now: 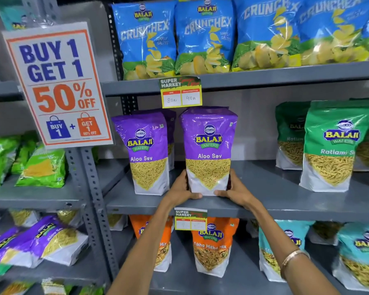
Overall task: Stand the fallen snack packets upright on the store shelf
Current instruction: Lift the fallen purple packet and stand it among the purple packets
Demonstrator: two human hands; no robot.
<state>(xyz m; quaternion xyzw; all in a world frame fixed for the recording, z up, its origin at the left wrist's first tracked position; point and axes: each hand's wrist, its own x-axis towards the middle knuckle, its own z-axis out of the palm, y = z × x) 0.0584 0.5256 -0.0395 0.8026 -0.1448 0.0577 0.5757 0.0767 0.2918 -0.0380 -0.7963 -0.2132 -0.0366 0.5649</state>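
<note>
Upright purple packet (209, 150) between both hands

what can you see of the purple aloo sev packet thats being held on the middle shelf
The held Aloo Sev packet is a glossy plastic pouch, purple on top and white at the base, with a Balaji Wafers logo and a window-like panel showing yellow sev. It stands upright near the front edge of the grey middle shelf. The left hand and right hand clasp its lower sides, thumbs across the bottom front. Another Aloo Sev packet stands apart to its left.

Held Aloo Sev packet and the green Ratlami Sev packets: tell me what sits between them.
Nothing: the head view shows bare grey shelf between the held Aloo Sev packet and the green Ratlami Sev packets.
</note>
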